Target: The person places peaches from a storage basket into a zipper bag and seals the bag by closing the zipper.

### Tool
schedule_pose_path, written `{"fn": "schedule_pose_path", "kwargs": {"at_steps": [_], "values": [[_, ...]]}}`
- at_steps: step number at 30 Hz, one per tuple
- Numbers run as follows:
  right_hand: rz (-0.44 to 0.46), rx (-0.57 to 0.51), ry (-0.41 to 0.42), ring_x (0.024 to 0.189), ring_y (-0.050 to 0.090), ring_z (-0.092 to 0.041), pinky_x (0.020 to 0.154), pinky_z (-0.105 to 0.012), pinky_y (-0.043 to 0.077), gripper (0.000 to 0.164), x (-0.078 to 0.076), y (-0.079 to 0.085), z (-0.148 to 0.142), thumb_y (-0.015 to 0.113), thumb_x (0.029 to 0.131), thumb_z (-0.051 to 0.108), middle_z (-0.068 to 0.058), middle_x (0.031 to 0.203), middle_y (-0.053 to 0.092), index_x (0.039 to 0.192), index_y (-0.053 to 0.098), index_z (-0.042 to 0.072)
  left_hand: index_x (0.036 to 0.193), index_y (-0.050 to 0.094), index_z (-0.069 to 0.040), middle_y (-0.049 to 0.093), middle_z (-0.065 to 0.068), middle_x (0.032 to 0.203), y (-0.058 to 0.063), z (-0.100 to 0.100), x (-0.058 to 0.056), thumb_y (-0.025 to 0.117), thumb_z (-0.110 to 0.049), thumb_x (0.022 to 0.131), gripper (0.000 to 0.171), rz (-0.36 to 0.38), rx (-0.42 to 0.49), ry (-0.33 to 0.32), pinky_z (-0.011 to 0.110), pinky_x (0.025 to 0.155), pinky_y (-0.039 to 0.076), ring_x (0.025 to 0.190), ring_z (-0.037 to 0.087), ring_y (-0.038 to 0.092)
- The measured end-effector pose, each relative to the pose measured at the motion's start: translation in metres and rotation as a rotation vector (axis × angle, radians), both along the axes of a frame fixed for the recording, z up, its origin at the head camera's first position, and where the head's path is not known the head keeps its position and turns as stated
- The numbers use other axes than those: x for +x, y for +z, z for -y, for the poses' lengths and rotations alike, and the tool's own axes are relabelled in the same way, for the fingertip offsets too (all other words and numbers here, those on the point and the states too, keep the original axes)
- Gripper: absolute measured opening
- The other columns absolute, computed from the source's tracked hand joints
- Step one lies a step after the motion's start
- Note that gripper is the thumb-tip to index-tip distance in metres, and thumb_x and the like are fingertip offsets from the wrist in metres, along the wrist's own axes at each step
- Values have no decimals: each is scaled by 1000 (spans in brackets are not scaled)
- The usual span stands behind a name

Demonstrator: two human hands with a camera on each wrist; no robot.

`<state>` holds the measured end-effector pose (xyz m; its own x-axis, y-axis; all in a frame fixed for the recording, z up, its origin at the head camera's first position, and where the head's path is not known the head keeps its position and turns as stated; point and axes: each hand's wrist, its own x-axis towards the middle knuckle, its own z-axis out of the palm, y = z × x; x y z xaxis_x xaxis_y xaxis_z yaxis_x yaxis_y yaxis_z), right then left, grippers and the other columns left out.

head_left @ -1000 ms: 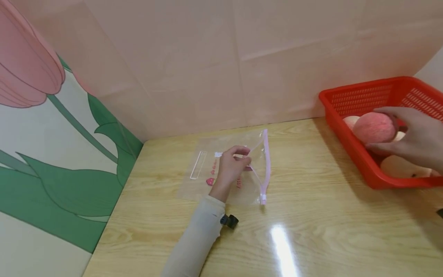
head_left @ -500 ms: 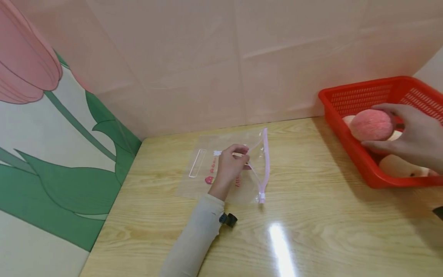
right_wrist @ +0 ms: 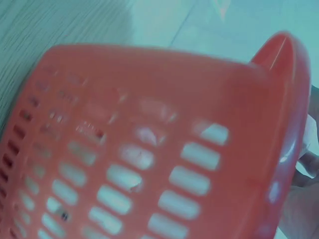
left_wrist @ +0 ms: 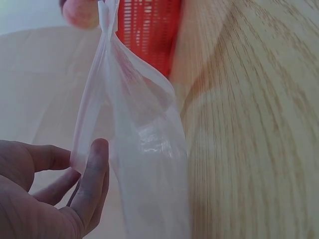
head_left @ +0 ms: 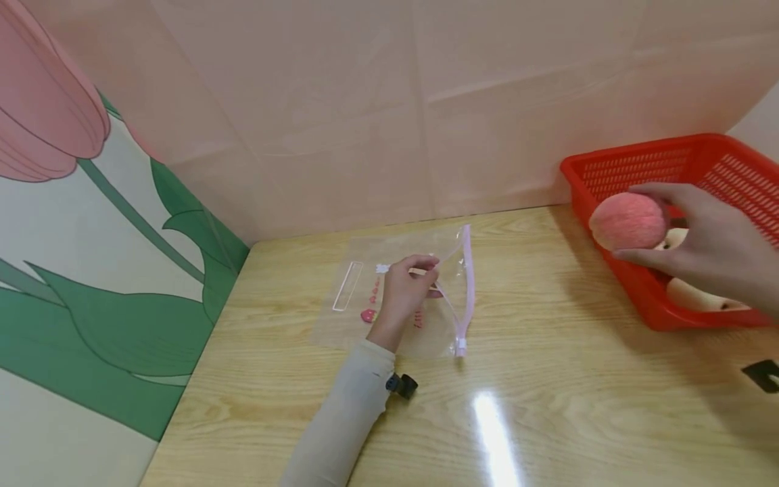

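Observation:
My left hand (head_left: 406, 287) lies over a clear zip bag (head_left: 410, 341) with a pink slider strip and strawberry prints. Its thumb and fingers pinch the upper layer at the mouth, so the bag gapes, as the left wrist view of the bag (left_wrist: 149, 174) shows. In my right hand (head_left: 712, 233) is a fuzzy pink peach (head_left: 627, 222), gripped between thumb and fingers over the left rim of a red basket (head_left: 654, 308). Pale yellow fruits (head_left: 700, 294) lie in the basket. The right wrist view mostly shows the basket's slotted wall (right_wrist: 164, 74), which partly hides the right hand (right_wrist: 304, 199).
A wood-grain table (head_left: 548, 392) carries the bag and basket. Behind it rises a pinkish wall covering (head_left: 341, 122). The left wall (head_left: 103, 325) bears a tulip picture. A black wrist camera mount (head_left: 402, 385) sticks out from the left sleeve.
The right hand has moved left with the peach, from inside the basket to over its left rim. The left hand keeps its pinch on the bag.

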<state>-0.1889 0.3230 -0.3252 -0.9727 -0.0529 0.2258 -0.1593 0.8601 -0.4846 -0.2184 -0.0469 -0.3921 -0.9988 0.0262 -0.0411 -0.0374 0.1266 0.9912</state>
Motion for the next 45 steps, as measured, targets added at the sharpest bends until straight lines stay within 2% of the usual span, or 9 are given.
{"fn": "schedule_pose_path", "kwargs": {"at_steps": [4, 7, 14, 19, 25, 28, 35, 40, 45], "values": [[-12, -10, 29, 102, 46, -47, 51, -18, 45, 99, 2, 2, 11, 92, 69, 30, -28, 134, 45, 148, 38, 5, 113, 71, 2, 65, 11, 101, 0, 0, 0, 64, 1, 92, 23, -1, -5, -7, 30, 62, 65, 61, 10, 62], [-14, -25, 67, 104, 46, -45, 52, -8, 39, 98, 3, 3, 22, 93, 68, 29, -25, 134, 46, 147, 39, 8, 112, 72, 1, 66, 11, 104, 0, 2, 0, 64, 0, 92, 22, 6, -16, -1, 29, 62, 65, 63, 11, 63], [-1, -76, 127, 112, 51, -47, 56, -37, 62, 100, 5, 2, 40, 94, 64, 35, -19, 137, 48, 146, 41, 13, 114, 71, 3, 65, 11, 104, -2, 5, -2, 63, 1, 92, 23, 13, 2, -1, 29, 62, 65, 62, 10, 61], [-4, -100, 157, 111, 50, -41, 58, -15, 51, 97, 7, -2, 50, 94, 65, 37, -17, 133, 50, 145, 43, 14, 113, 71, 2, 65, 10, 101, -1, 5, -3, 63, 1, 91, 23, 6, 3, -4, 30, 61, 65, 59, 10, 62], [-18, -103, 178, 107, 53, -36, 62, -9, 47, 92, 7, -4, 64, 93, 66, 36, -14, 129, 52, 143, 46, 15, 111, 73, -2, 64, 9, 101, 0, 5, -2, 64, 0, 92, 22, 21, -4, -1, 30, 61, 65, 57, 12, 63], [-12, -100, 185, 105, 54, -33, 64, -12, 49, 92, 6, -6, 71, 93, 67, 38, -12, 128, 55, 143, 46, 14, 112, 72, -1, 65, 9, 101, 0, 5, -2, 63, 1, 92, 22, 20, -6, 6, 30, 61, 65, 57, 11, 63], [43, -106, 206, 108, 58, -37, 79, -48, 61, 95, 3, -14, 85, 90, 68, 45, -15, 131, 55, 144, 44, 12, 115, 71, 2, 66, 15, 107, 0, 6, -3, 63, 3, 90, 27, 5, -19, -3, 30, 62, 65, 63, 16, 66], [56, -124, 238, 112, 57, -36, 87, -58, 59, 90, -2, -22, 98, 90, 70, 40, -13, 135, 54, 143, 44, 13, 116, 70, 3, 65, 21, 113, 2, 7, -1, 63, 5, 88, 29, 4, -22, -10, 29, 63, 65, 81, 36, 70], [68, -149, 264, 114, 58, -33, 92, -60, 58, 87, -5, -30, 112, 90, 72, 31, -12, 136, 54, 143, 43, 14, 116, 70, 1, 65, 19, 114, 2, 7, -1, 64, 5, 88, 30, 20, -39, -17, 29, 64, 65, 74, 26, 70]]}}
